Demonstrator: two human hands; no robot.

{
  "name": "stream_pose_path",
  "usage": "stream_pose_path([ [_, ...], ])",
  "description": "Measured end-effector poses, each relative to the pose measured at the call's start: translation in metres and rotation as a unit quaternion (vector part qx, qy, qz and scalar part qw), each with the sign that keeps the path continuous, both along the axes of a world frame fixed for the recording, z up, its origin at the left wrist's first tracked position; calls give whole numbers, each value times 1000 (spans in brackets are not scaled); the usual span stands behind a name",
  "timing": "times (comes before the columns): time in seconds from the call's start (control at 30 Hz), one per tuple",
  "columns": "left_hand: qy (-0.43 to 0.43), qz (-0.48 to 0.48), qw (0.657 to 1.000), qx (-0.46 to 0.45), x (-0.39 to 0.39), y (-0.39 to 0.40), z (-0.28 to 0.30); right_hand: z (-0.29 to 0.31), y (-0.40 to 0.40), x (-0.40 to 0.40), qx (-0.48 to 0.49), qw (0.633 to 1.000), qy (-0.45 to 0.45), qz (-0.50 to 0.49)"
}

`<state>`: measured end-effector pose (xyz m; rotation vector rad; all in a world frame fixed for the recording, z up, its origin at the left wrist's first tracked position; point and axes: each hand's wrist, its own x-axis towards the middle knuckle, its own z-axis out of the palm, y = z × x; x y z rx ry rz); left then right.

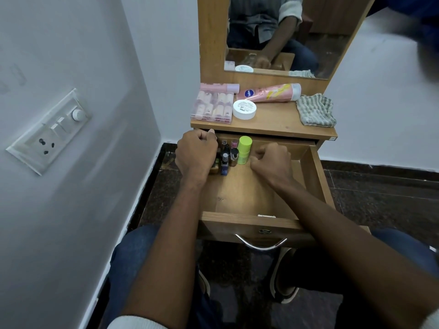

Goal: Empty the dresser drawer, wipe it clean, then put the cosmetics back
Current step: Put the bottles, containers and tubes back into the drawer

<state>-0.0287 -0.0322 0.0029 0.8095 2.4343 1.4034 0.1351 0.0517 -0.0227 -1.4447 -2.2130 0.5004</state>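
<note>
The wooden drawer [249, 222] is pulled out toward me. At its back left stand several small cosmetics: a lime-green container [244, 149], a dark nail-polish bottle [224, 163] and a pink-capped tube [234, 143]. My left hand [196, 153] is curled at the drawer's back left corner, its fingers closed over something small that I cannot make out. My right hand [270, 162] is a closed fist inside the drawer, just right of the green container; nothing shows in it. On the dresser top lie a clear case of pink bottles [212, 106], a white jar [244, 109], a pink tube [270, 92] and a striped cloth [316, 110].
A mirror [285, 32] rises behind the dresser top. A white wall with a switch and socket panel [50, 131] stands close on the left. Dark stone floor surrounds the dresser. My knees and shoes are below the drawer's metal handle [260, 244].
</note>
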Motion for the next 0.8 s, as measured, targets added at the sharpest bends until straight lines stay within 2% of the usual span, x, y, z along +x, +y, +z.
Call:
stream_pose_path([
  [0.1,3,0,1000,-1,0,0,1,15,-8,-1,108,994,14,32],
  [0.2,5,0,1000,-4,2,0,1,33,-4,-9,202,974,82,60],
  [0.27,8,0,1000,-4,2,-1,1,43,6,-18,230,964,122,52],
  [0.37,10,1,1000,-5,1,-1,0,53,28,-33,202,970,134,37],
  [0.53,10,3,1000,-5,2,-1,0,54,58,-48,103,989,77,79],
  [0.8,3,1,1000,-8,2,-2,2,56,59,-50,79,990,90,71],
])
